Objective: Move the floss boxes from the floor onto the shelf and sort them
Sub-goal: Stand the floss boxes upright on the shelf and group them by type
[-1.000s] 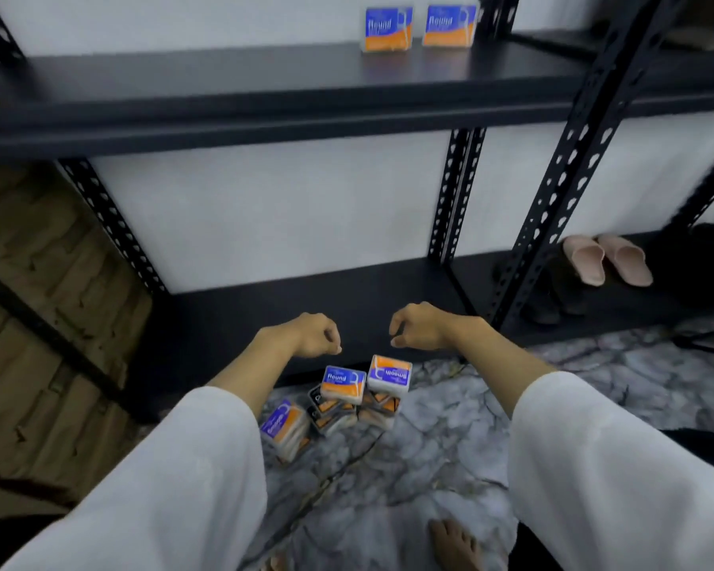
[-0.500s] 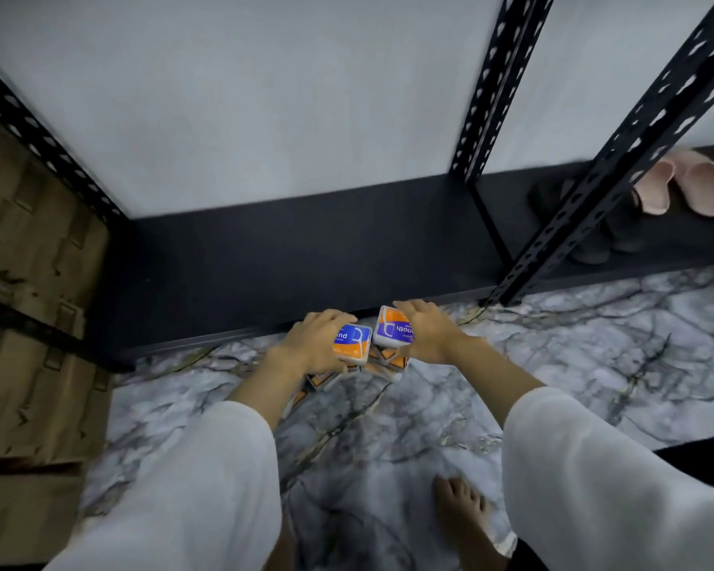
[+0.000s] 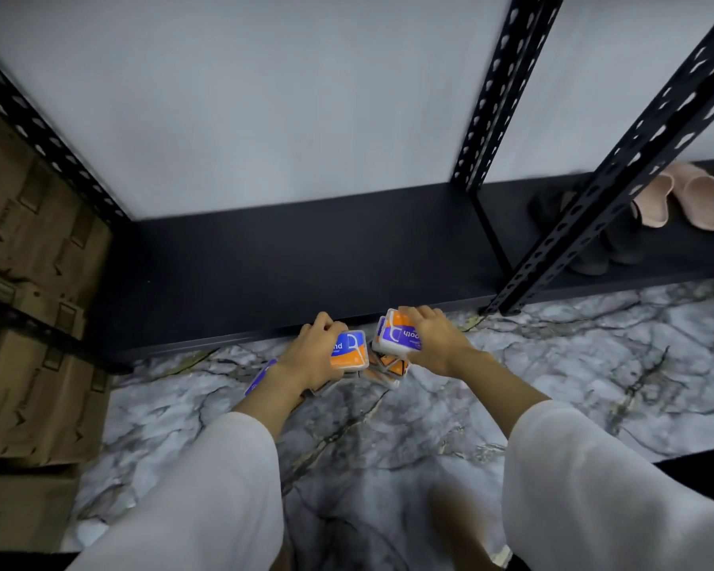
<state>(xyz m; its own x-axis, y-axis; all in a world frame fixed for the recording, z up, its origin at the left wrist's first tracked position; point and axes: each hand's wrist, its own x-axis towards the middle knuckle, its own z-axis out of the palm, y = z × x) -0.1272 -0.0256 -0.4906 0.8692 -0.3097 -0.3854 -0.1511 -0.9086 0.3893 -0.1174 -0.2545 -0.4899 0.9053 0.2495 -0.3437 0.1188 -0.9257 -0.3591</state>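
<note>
**Two Floss Boxes Gripped at the Floor Pile**

Seen from above: left hand [image 3: 310, 356] clamped on a blue-and-orange floss box [image 3: 349, 350] lettered "nd", right hand [image 3: 431, 335] clamped on a second box [image 3: 396, 335] lettered "oth". Both held just above the remaining pile [image 3: 384, 370] on the marble floor [image 3: 553, 364], at 12 o'clock from the sleeves, just short of the black bottom shelf [image 3: 306, 261]. Best lifted straight up, each grip kept firm, without dragging loose boxes beneath. Pink slippers [image 3: 677, 197] at 2 o'clock; cardboard cartons [image 3: 29, 241] at 9, print unreadable.
</note>
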